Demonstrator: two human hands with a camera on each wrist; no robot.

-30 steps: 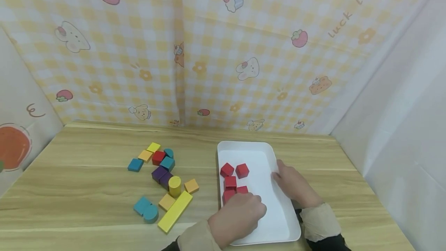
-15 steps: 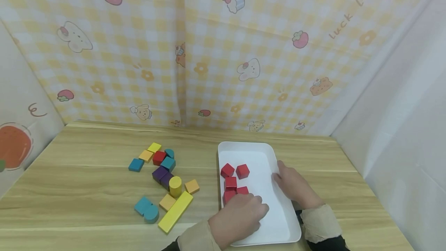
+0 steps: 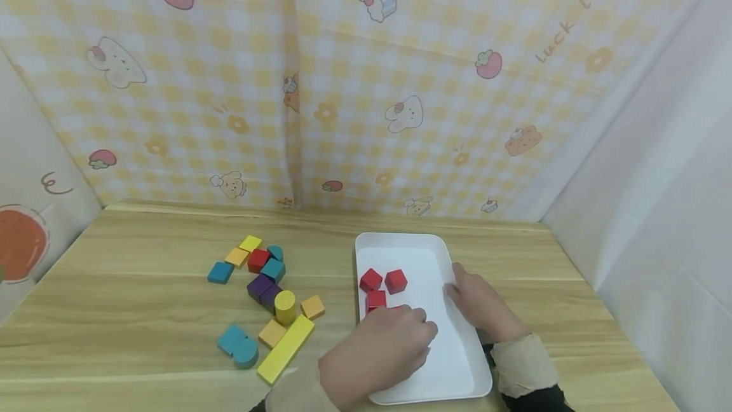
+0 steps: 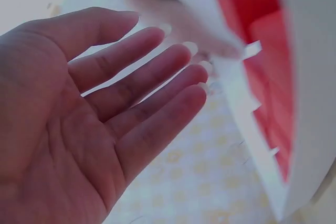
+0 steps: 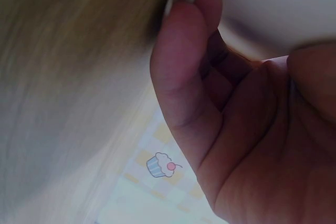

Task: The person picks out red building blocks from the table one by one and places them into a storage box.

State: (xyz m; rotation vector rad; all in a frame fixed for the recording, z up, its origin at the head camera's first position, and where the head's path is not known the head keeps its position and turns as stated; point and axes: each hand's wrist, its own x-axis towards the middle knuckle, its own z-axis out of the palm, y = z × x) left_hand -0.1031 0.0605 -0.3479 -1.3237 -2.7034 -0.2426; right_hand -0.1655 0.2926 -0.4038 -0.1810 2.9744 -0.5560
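My left hand [image 3: 382, 350] is over the near left part of a white tray [image 3: 457, 361], its fingers relaxed and gently bent. In the left wrist view nothing lies between the left thumb and fingers, and the palm is bare. Several red cube blocks [image 3: 396, 281] sit along the tray's left side, some hidden behind the left hand. In the left wrist view the red blocks [image 4: 270, 72] stand in a row beyond the fingertips. My right hand [image 3: 483, 304] grips the tray's right rim, thumb on the inner side; in the right wrist view its fingers [image 5: 184, 51] curl at the edge.
Left of the tray, loose blocks lie on the wooden table [image 3: 143, 310]. Among them are a long yellow block [image 3: 286, 350], a yellow cylinder [image 3: 285, 307], purple blocks [image 3: 264, 291], a red block [image 3: 258, 260] and blue pieces [image 3: 220, 272]. A checked cloth [image 3: 354, 81] hangs behind.
The left hand has shifted slightly up and left, now covering more of the nearer red blocks. The right hand and the tray have stayed in place.
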